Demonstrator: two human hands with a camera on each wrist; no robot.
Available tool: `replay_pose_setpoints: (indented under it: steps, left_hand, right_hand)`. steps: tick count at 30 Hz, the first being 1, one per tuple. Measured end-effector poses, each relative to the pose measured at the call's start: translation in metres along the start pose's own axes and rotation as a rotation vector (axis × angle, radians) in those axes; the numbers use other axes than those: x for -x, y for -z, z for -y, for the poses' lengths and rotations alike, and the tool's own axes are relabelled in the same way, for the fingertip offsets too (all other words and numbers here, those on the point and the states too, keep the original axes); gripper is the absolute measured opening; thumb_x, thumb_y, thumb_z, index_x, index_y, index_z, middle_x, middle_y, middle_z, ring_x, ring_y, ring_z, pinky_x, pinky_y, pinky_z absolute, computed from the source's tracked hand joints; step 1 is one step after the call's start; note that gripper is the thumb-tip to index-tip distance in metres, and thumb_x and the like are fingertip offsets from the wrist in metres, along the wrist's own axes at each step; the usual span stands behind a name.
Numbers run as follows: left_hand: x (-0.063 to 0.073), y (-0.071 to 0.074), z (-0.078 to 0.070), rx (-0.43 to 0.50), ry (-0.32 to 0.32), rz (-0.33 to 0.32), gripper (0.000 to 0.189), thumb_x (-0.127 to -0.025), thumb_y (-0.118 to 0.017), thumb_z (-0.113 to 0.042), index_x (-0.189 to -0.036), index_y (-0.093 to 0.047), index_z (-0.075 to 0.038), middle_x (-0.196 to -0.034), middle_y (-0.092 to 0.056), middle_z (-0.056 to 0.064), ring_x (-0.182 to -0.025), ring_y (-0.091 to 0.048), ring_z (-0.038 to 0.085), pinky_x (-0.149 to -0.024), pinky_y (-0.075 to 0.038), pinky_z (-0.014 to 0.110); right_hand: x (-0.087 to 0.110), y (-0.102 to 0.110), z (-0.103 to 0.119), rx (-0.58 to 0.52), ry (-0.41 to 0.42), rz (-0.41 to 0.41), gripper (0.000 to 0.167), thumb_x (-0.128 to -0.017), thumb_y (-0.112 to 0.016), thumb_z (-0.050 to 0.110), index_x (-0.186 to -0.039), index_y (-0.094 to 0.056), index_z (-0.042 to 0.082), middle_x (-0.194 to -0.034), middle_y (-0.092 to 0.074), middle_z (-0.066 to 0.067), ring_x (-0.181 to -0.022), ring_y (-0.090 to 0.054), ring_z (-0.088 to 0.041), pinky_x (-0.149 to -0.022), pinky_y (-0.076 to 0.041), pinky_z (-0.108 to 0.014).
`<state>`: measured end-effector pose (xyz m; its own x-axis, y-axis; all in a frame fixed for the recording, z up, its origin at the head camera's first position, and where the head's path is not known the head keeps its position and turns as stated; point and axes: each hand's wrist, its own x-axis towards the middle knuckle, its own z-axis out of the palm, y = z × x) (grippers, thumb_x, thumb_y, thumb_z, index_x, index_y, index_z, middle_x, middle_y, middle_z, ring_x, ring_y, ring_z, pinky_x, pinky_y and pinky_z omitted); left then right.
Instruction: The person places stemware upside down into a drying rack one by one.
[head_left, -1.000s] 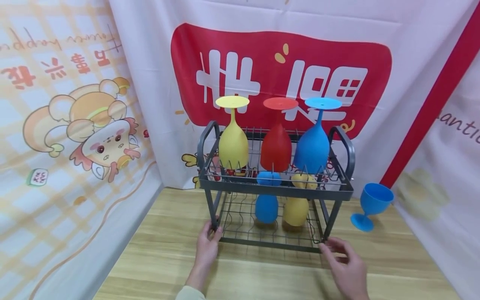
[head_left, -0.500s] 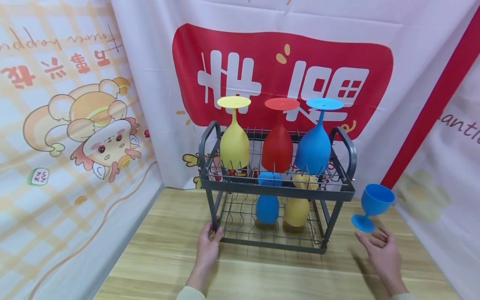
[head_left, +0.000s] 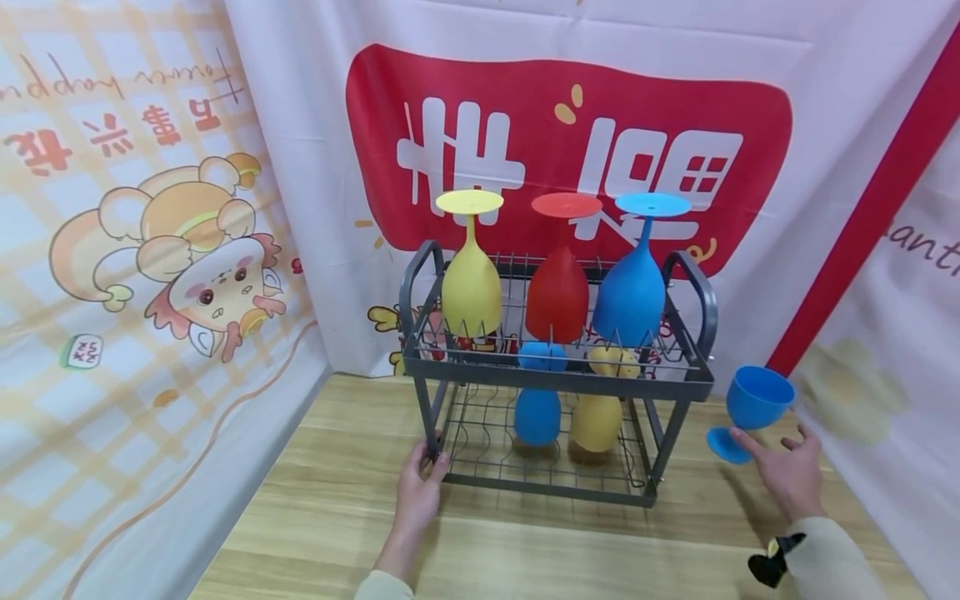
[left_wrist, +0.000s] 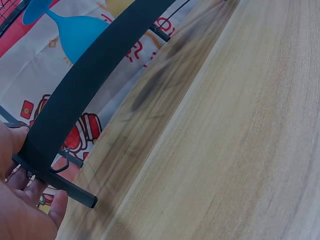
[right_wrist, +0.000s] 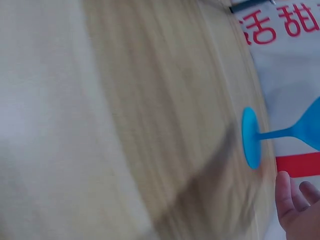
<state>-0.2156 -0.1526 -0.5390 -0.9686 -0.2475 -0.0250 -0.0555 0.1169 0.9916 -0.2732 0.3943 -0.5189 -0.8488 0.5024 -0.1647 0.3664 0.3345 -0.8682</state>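
Note:
My left hand (head_left: 417, 492) grips the lower front left corner of the two-tier dark metal rack (head_left: 558, 383); in the left wrist view its thumb and fingers are around the corner of the rack's frame (left_wrist: 75, 100). My right hand (head_left: 791, 471) is right beside an upright blue goblet (head_left: 759, 398) on the table, right of the rack. Its thumb overlaps the goblet's foot in the head view, and the fingers are spread. In the right wrist view the fingertips (right_wrist: 283, 180) are just short of the goblet's foot (right_wrist: 251, 137).
Upside down on the upper tier stand yellow (head_left: 471, 292), red (head_left: 557, 300) and blue (head_left: 630, 296) goblets. Below them, a blue goblet (head_left: 537, 417) and a yellow one (head_left: 597, 421) stand inverted on the lower tier. Printed cloth (head_left: 300, 125) walls the table (head_left: 330, 508).
My right hand has left the rack's lower right corner and moved right to the blue goblet on the table. The left hand keeps its grip on the rack.

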Motion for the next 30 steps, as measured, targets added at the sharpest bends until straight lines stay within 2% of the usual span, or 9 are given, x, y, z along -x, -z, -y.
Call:
replay_pose_setpoints:
  steps: [7, 12, 17, 20, 24, 30]
  left_hand:
    - [0.000, -0.001, -0.002, -0.010, -0.017, 0.000, 0.049, -0.106, -0.062, -0.018, -0.154, -0.053, -0.017, -0.161, -0.051, 0.021, -0.152, -0.041, 0.050, -0.119, -0.031, 0.076]
    - [0.000, 0.000, -0.002, -0.013, -0.016, 0.003, 0.050, -0.106, -0.063, -0.019, -0.155, -0.053, -0.019, -0.161, -0.051, 0.019, -0.154, -0.038, 0.050, -0.119, -0.025, 0.080]
    - [0.000, 0.000, -0.002, -0.016, -0.030, 0.002, 0.050, -0.106, -0.063, -0.019, -0.154, -0.053, -0.017, -0.159, -0.054, 0.018, -0.154, -0.039, 0.049, -0.120, -0.023, 0.080]
    - [-0.001, 0.001, -0.001, -0.014, -0.019, 0.002, 0.048, -0.106, -0.062, -0.020, -0.153, -0.054, -0.017, -0.158, -0.055, 0.017, -0.155, -0.039, 0.047, -0.122, -0.024, 0.078]
    - [-0.001, 0.001, 0.000, -0.012, 0.003, 0.004, 0.048, -0.106, -0.061, -0.020, -0.154, -0.053, -0.018, -0.160, -0.054, 0.015, -0.157, -0.036, 0.046, -0.122, -0.021, 0.079]
    - [-0.001, 0.000, 0.001, -0.011, 0.000, 0.003, 0.048, -0.107, -0.060, -0.018, -0.154, -0.053, -0.019, -0.161, -0.052, 0.015, -0.156, -0.037, 0.046, -0.122, -0.017, 0.080]
  right_hand:
    - [-0.015, 0.006, 0.009, -0.048, -0.060, -0.005, 0.132, -0.088, -0.068, 0.074, -0.169, 0.016, 0.013, -0.176, -0.003, -0.029, -0.157, -0.018, -0.060, -0.121, -0.028, -0.077]
    - [-0.020, 0.006, 0.018, -0.098, -0.081, 0.010, 0.131, -0.086, -0.070, 0.074, -0.170, 0.011, 0.016, -0.177, -0.002, -0.027, -0.160, -0.015, -0.058, -0.121, -0.030, -0.077]
    - [-0.025, 0.001, 0.025, -0.178, -0.078, 0.019, 0.125, -0.085, -0.075, 0.069, -0.172, 0.004, 0.025, -0.179, -0.004, -0.021, -0.162, -0.015, -0.052, -0.122, -0.031, -0.075]
    - [-0.025, -0.001, 0.028, -0.215, -0.080, 0.036, 0.121, -0.087, -0.076, 0.064, -0.172, 0.002, 0.027, -0.179, -0.005, -0.020, -0.162, -0.016, -0.052, -0.121, -0.032, -0.075]
    - [-0.024, -0.003, 0.032, -0.239, -0.079, 0.060, 0.121, -0.089, -0.076, 0.060, -0.172, 0.006, 0.026, -0.179, 0.001, -0.020, -0.162, -0.013, -0.053, -0.121, -0.032, -0.076]
    - [-0.023, -0.004, 0.039, -0.289, -0.077, 0.067, 0.120, -0.093, -0.076, 0.054, -0.170, 0.012, 0.029, -0.180, 0.007, -0.016, -0.164, -0.008, -0.051, -0.122, -0.030, -0.074]
